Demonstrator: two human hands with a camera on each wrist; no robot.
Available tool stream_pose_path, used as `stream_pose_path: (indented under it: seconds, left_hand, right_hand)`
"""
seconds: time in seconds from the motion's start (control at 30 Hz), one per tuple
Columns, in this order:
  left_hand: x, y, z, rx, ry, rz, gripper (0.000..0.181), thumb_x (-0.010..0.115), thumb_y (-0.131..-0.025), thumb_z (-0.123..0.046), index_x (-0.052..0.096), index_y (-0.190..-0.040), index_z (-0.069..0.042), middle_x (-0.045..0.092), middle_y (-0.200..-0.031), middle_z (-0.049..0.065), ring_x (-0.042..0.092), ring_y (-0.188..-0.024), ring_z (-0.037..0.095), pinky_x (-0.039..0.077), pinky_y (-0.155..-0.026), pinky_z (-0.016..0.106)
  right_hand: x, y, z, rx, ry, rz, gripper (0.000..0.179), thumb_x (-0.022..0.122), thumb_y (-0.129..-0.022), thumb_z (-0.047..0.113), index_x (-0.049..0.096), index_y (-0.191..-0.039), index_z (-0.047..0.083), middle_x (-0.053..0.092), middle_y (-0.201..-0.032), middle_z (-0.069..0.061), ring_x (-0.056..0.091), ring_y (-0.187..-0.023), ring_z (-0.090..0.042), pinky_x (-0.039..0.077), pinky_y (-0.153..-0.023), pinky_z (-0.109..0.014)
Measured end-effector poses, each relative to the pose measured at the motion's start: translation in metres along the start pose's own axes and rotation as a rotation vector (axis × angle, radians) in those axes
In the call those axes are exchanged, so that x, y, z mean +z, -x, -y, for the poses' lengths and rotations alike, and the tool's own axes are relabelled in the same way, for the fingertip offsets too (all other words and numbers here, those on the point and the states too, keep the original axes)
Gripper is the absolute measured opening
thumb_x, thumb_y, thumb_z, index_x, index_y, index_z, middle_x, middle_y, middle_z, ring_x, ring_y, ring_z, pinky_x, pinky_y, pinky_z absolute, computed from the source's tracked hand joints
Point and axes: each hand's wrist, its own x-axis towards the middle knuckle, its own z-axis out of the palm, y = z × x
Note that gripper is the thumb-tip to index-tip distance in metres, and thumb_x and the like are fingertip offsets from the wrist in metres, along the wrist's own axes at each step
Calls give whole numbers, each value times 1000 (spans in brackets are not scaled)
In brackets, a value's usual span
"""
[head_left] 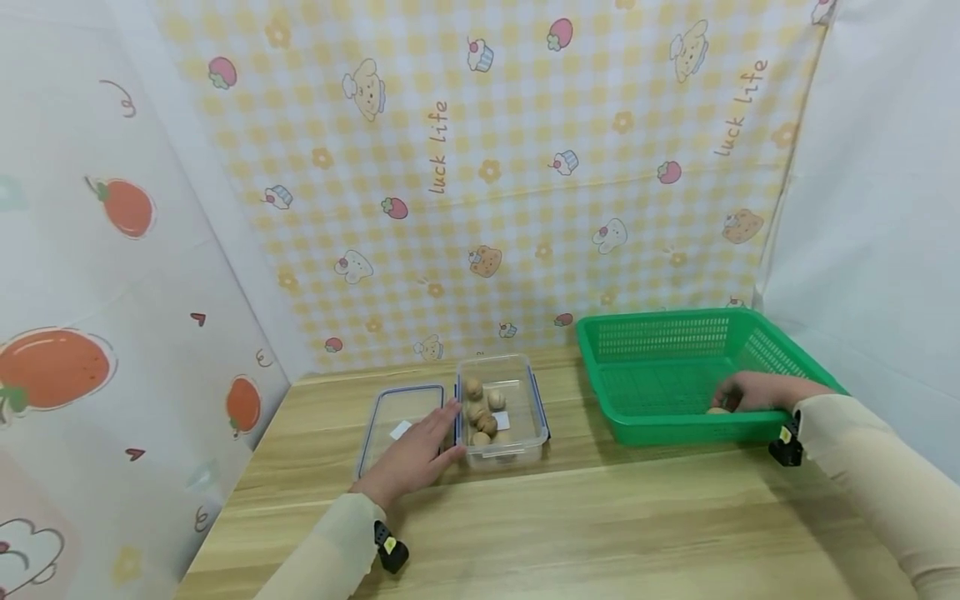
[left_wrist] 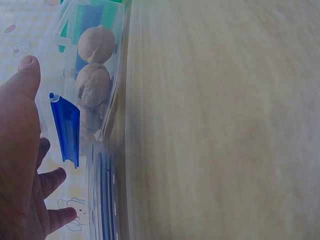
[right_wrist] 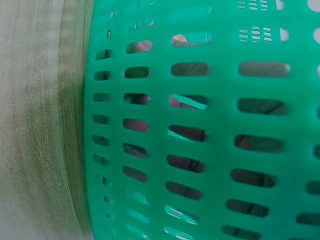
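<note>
My left hand (head_left: 420,450) lies with straight fingers against the left side of a clear plastic container (head_left: 508,452), partly over its lid (head_left: 382,410). Several walnuts (head_left: 486,424) sit along the container's left half, with a white slip among them. In the left wrist view, two walnuts (left_wrist: 93,84) show through the clear wall, near the thumb and a blue latch (left_wrist: 66,130). Inside the green basket (head_left: 660,429), at its front right, my right hand (head_left: 761,390) pinches a walnut (head_left: 717,410), mostly hidden behind the rim. The basket's slotted wall (right_wrist: 220,120) blocks the right wrist view.
The clear lid with a blue seal lies flat left of the container. A wooden table (head_left: 600,525) carries everything. Behind stands a yellow checked curtain (head_left: 480,167), with white sheets (head_left: 870,208) along both sides. The green basket stands at the back right.
</note>
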Motion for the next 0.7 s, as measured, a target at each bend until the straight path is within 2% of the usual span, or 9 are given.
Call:
stream_pose_path:
  seconds: [0.13,0.23,0.37,0.53,0.7]
  left_hand:
    - [0,0,0,3,3,-3,78,36,-106,-58,17,-163,-10,18,-168,8,27,-151,34,28,-119,52]
    - [0,0,0,0,9,-4,77,37,-106,-58,17,-163,-9,18,-168,9,27,-151,34,28,-119,52]
    - [-1,0,0,-6,2,4,77,36,-106,-58,17,-163,-10,18,-168,8,26,-151,34,28,-119,52]
    - [-1,0,-1,-6,-2,10,77,35,-106,-58,17,-163,-10,18,-168,9,26,-151,34,28,-119,53]
    - [-4,0,-3,-6,-9,18,77,35,-106,-58,17,-163,-10,17,-168,9,26,-151,35,28,-119,55]
  right_hand:
    - [1,0,-2,-16,26,-7,23,62,-88,-6,67,-110,-9,70,-105,-15,68,-94,-32,58,-80,-47]
    - [2,-1,-1,-9,39,-26,19,66,-94,7,69,-108,-5,70,-103,-9,67,-91,-25,58,-78,-44]
    - [3,-2,3,-10,14,-65,25,69,-97,26,71,-107,3,70,-100,-1,63,-85,-15,54,-72,-38]
    - [-4,-5,20,2,-64,-99,29,68,-98,32,71,-109,6,68,-96,-2,56,-75,-19,49,-63,-37]
    - [-18,-12,43,4,-29,-144,34,67,-98,40,72,-107,8,68,-100,-5,58,-82,-22,47,-68,-37]
